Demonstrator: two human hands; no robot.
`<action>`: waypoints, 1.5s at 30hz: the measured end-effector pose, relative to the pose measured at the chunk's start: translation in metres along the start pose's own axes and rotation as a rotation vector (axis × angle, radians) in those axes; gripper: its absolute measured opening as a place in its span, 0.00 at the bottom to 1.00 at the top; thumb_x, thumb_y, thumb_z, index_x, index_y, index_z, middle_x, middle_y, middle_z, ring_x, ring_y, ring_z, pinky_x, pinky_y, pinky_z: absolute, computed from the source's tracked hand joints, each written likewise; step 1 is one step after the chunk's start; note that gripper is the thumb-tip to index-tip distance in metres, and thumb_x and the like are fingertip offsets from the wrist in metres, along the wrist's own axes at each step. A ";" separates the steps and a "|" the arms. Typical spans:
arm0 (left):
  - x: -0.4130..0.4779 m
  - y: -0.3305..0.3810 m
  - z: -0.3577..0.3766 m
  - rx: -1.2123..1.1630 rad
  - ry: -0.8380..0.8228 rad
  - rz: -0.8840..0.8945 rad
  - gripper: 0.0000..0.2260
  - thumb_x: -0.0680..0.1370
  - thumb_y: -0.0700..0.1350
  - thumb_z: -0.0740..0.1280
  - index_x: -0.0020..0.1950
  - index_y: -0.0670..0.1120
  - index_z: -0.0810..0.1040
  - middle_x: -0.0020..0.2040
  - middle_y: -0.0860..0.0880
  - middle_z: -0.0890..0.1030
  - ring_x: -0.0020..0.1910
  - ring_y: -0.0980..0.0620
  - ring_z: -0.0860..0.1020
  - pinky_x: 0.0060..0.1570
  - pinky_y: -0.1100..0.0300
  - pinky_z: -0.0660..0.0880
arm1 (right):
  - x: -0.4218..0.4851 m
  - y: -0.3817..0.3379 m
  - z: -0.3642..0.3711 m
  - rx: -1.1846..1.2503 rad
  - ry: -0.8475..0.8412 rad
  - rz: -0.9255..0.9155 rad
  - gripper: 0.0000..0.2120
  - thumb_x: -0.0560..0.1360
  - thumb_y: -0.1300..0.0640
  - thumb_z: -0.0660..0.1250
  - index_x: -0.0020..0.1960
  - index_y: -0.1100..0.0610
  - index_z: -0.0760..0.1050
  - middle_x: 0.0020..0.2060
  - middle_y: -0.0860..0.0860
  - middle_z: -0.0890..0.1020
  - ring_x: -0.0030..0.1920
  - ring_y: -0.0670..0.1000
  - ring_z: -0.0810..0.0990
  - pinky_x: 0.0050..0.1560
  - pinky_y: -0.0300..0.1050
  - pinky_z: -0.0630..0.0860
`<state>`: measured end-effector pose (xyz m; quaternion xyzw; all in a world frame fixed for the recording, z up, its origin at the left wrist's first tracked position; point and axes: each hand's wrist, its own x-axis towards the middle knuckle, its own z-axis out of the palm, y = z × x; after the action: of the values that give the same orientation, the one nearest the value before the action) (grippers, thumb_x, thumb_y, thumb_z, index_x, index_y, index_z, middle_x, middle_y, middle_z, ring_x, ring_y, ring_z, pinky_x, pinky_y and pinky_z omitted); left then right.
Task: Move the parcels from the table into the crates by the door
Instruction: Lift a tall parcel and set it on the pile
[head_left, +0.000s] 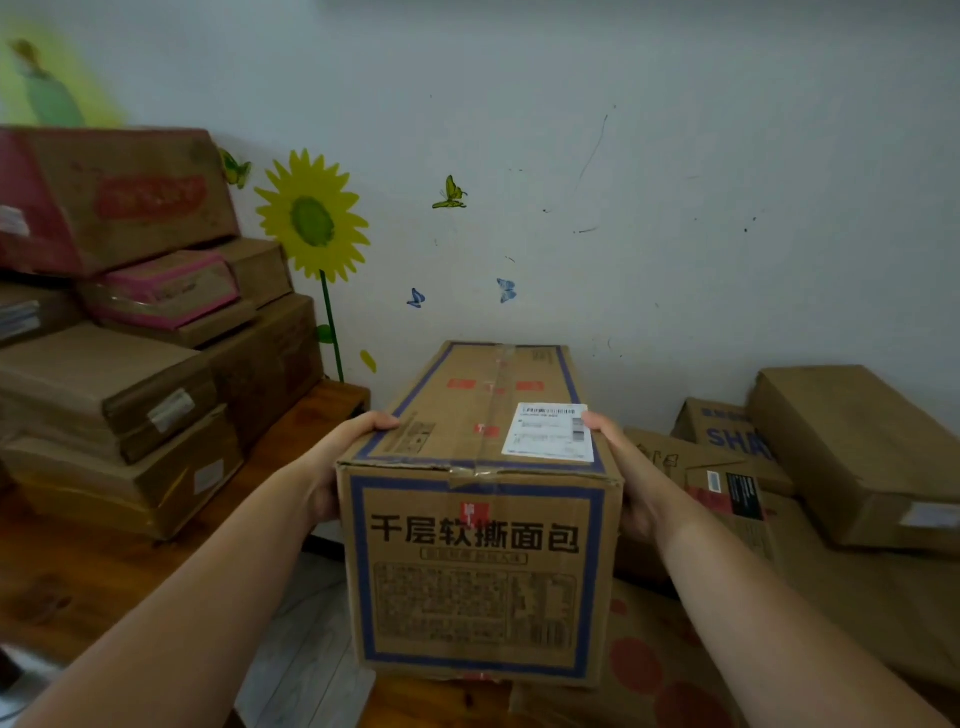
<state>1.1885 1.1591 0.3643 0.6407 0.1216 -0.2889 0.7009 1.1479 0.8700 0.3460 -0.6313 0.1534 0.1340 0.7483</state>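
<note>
Head view: left hand (340, 452) and right hand (621, 462) clamp opposite long sides of the parcel (478, 545), thumbs hooked over its top edges, probably to steady so long a carton in carrying. End panel reads 千层软撕面包 (the white shipping label (548, 432) is illegible). Beyond, stacked parcels (130, 389) wait on the bench (93, 582); a carton (722, 426) at right shows "SHA".

Bare hands, bare forearms
Left hand (332, 467) and right hand (626, 467) are bare; both forearms (208, 597) are uncovered up to the frame's edge.
</note>
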 end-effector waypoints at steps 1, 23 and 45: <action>-0.001 0.001 -0.002 -0.001 0.005 0.006 0.17 0.76 0.52 0.64 0.53 0.39 0.76 0.38 0.42 0.83 0.32 0.46 0.81 0.34 0.58 0.79 | -0.002 0.002 0.000 0.021 0.002 0.019 0.24 0.73 0.35 0.62 0.61 0.49 0.76 0.54 0.56 0.83 0.59 0.62 0.79 0.67 0.68 0.64; -0.074 -0.016 0.005 -0.034 -0.133 0.618 0.46 0.50 0.38 0.68 0.70 0.50 0.68 0.48 0.43 0.80 0.48 0.41 0.78 0.51 0.43 0.75 | -0.084 0.020 0.017 0.076 -0.089 -0.520 0.39 0.69 0.30 0.55 0.68 0.56 0.70 0.56 0.52 0.83 0.57 0.52 0.82 0.50 0.46 0.81; -0.119 -0.067 0.146 -0.211 -0.220 0.712 0.15 0.68 0.45 0.69 0.53 0.54 0.74 0.37 0.52 0.84 0.35 0.52 0.83 0.32 0.55 0.81 | -0.178 0.047 -0.093 0.152 0.008 -0.633 0.59 0.57 0.26 0.71 0.76 0.57 0.56 0.68 0.60 0.73 0.67 0.60 0.73 0.66 0.64 0.68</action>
<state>1.0262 1.0469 0.3947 0.5321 -0.1554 -0.0801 0.8284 0.9604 0.7851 0.3602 -0.5906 -0.0379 -0.1197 0.7971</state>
